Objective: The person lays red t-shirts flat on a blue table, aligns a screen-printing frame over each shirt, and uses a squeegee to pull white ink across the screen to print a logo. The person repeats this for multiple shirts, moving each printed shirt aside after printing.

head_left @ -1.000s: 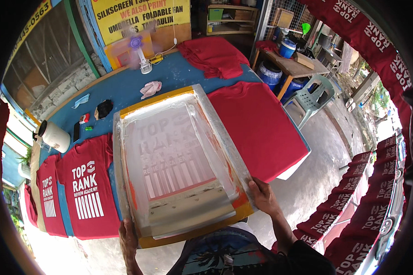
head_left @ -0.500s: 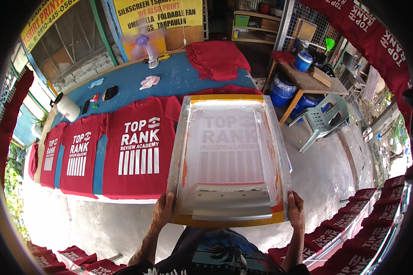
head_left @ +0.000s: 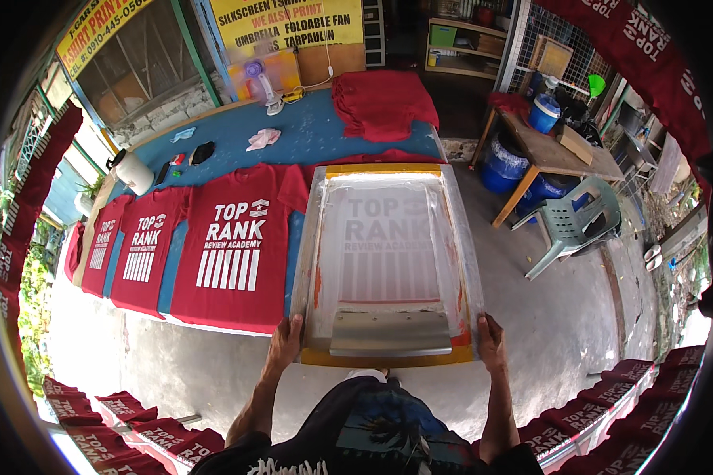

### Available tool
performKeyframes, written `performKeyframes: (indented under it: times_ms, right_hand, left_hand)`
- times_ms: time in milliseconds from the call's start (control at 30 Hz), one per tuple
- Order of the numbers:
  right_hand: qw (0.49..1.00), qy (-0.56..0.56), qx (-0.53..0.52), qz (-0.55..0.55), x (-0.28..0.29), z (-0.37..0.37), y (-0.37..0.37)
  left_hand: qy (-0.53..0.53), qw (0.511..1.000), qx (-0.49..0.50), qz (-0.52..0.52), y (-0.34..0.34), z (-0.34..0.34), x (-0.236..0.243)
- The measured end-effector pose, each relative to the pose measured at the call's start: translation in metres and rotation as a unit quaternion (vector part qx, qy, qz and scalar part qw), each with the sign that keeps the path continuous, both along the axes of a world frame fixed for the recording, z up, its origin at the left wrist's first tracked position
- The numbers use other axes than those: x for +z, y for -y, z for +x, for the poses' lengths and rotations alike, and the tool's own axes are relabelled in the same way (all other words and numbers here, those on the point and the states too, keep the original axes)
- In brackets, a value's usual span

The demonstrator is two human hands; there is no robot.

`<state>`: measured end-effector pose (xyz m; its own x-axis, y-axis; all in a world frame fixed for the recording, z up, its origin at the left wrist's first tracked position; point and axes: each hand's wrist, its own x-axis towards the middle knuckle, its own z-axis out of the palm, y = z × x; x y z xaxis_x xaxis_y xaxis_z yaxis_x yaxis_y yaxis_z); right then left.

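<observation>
Between my two hands is a silkscreen frame (head_left: 466, 229) with a pale mesh that carries a faint lettered stencil. My left hand (head_left: 287, 340) is closed round its near left edge. On the opposite side, my right hand (head_left: 491, 340) grips the near right edge. A squeegee (head_left: 390, 332) with a wide metal handle lies across the near end of the mesh, and no hand touches it. Left of the frame, a red T-shirt (head_left: 273, 198) with a white print lies flat on the blue table (head_left: 238, 131). The frame hides whatever is directly beneath it.
Two more printed shirts (head_left: 146, 245) lie farther left. A folded red pile (head_left: 384, 103), a small fan (head_left: 265, 83) and a white jug (head_left: 132, 172) stand toward the back. To the right are a green plastic chair (head_left: 574, 226) and a wooden table (head_left: 562, 146). Printed shirts (head_left: 586, 408) hang on racks behind.
The view has shifted, so the surroundings sit farther right and the near edge of the silkscreen frame appears higher. Both hands keep their grip on it, and the squeegee stays on the mesh.
</observation>
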<state>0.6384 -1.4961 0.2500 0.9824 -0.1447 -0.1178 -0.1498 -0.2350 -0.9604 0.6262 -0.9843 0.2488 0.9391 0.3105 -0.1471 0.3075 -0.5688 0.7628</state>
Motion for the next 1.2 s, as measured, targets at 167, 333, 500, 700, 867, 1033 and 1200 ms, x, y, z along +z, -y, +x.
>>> performKeyframes:
  times_ms: [167, 333, 500, 700, 867, 1033, 1200]
  right_hand:
    - [0.999, 0.017, -0.016, -0.032, -0.020, 0.032, 0.004]
    - [0.997, -0.039, 0.014, -0.070, -0.027, 0.050, 0.014]
    - [0.989, -0.023, 0.033, -0.139, -0.022, 0.055, 0.017]
    - [0.984, -0.035, 0.074, -0.155, -0.028, 0.059, 0.026]
    - [0.979, 0.031, 0.080, -0.186, -0.053, 0.055, 0.030]
    - [0.971, 0.114, 0.088, -0.189, -0.066, 0.055, 0.030]
    - [0.970, 0.101, 0.084, -0.203, -0.070, 0.057, 0.030]
  left_hand:
    - [0.011, 0.998, 0.023, 0.052, 0.012, 0.025, -0.006]
    - [0.000, 0.999, 0.035, 0.038, 0.022, 0.036, -0.005]
    - [0.020, 0.995, 0.071, 0.063, 0.036, 0.034, -0.010]
    - [-0.013, 0.997, 0.060, 0.035, 0.034, 0.036, -0.004]
    - [0.014, 0.998, 0.045, 0.047, 0.037, 0.037, 0.000]
    - [0.029, 0.997, 0.047, 0.058, 0.036, 0.037, -0.007]
    - [0.046, 0.995, 0.047, 0.070, 0.035, 0.036, -0.013]
